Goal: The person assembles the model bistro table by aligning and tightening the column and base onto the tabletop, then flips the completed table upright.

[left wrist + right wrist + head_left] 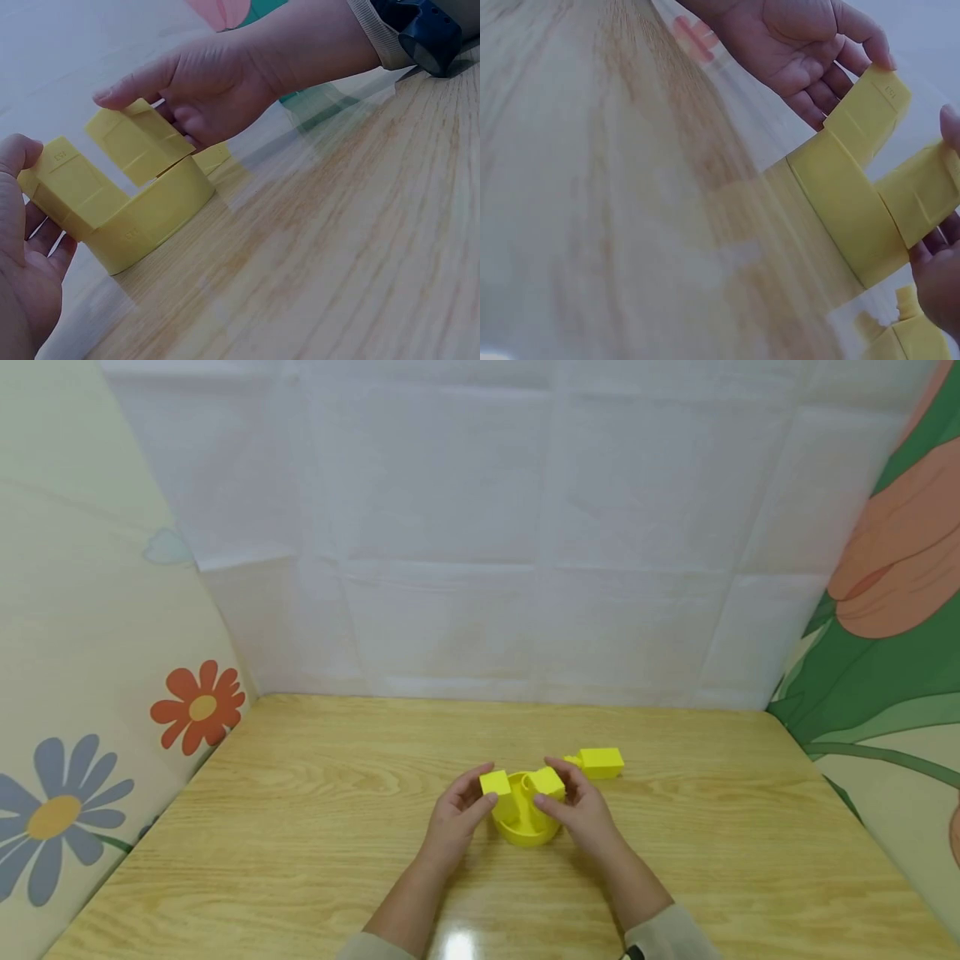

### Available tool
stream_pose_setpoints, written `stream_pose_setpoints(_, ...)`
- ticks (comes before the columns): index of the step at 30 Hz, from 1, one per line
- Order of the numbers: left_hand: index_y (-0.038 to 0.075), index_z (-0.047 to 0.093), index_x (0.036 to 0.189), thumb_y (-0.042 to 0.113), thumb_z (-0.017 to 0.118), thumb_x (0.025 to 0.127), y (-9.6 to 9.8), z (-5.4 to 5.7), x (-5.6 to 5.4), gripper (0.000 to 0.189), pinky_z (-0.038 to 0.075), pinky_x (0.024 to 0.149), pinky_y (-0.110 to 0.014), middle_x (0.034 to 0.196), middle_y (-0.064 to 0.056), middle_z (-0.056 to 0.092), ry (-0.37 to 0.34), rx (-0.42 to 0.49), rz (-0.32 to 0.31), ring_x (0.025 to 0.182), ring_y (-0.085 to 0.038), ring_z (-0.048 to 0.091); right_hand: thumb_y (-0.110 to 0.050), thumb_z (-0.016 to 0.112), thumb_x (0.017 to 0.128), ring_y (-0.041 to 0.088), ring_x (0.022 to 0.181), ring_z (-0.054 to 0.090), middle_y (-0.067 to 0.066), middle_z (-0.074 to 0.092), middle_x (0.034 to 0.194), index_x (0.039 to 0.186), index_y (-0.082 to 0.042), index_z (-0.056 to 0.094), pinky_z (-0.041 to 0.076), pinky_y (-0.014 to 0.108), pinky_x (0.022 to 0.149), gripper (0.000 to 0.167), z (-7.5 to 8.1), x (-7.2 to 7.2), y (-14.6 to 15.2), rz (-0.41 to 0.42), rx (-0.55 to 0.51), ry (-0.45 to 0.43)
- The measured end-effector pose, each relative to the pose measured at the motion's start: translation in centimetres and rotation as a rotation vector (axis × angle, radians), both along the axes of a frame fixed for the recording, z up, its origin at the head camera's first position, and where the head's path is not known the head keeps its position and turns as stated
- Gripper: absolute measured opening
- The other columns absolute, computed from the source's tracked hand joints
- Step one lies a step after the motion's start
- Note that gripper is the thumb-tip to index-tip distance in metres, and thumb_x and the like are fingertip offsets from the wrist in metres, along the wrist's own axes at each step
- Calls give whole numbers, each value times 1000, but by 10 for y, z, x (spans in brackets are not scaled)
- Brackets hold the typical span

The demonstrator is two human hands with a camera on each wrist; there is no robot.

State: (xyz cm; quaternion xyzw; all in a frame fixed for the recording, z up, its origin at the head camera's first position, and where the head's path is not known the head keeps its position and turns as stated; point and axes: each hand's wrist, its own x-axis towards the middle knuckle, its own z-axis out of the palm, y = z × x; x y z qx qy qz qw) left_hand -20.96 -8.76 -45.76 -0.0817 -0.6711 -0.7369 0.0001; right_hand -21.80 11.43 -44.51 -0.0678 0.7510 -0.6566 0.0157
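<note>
A shallow round yellow base (pixel 527 838) sits on the table in front of the person. Two yellow box-shaped pieces stand upright at its opposite sides, one on the left (pixel 495 783) and one on the right (pixel 550 783). The left hand (pixel 452 822) grips the left piece, thumb on the near side and fingers behind. On the other side, the right hand (pixel 592 827) pinches the right piece between thumb and fingers. Raised characters show on the left piece (pixel 870 112) in the right wrist view. Both pieces meet the base's rim (pixel 161 217) in the left wrist view.
Another yellow box-shaped piece (pixel 602 763) with a narrow knobbed end lies just beyond the right hand. The wood-grain table (pixel 300 827) ends at a white cloth (pixel 450 527) at the back. Flower-printed cloths (pixel 82 610) hang at the sides.
</note>
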Motion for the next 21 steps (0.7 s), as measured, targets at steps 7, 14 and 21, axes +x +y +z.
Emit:
stream_pose_setpoints(7,0,49,139,7,61,93,1,-1,-1,48,47,95,-16,137,-20,55,3,-12,9,118,-15,55,-9,73,87,15,104,52,13,58,119,134,-3,51,47,20,88,53,-3,-3,-1,-82,-20,0)
stream_pose_setpoints(14,3,52,139,7,61,94,0,-2,-1,46,47,94,-15,137,-19,55,0,-21,14,117,-14,55,-3,66,90,11,103,51,9,55,116,134,1,49,46,16,87,47,-4,1,4,-75,-70,28)
stream_pose_setpoints(21,0,51,139,5,61,93,1,-2,-2,47,48,94,-15,137,-20,55,3,-8,11,115,-10,56,1,64,88,10,98,52,14,56,120,135,1,49,48,17,84,50,-3,7,11,-49,-74,46)
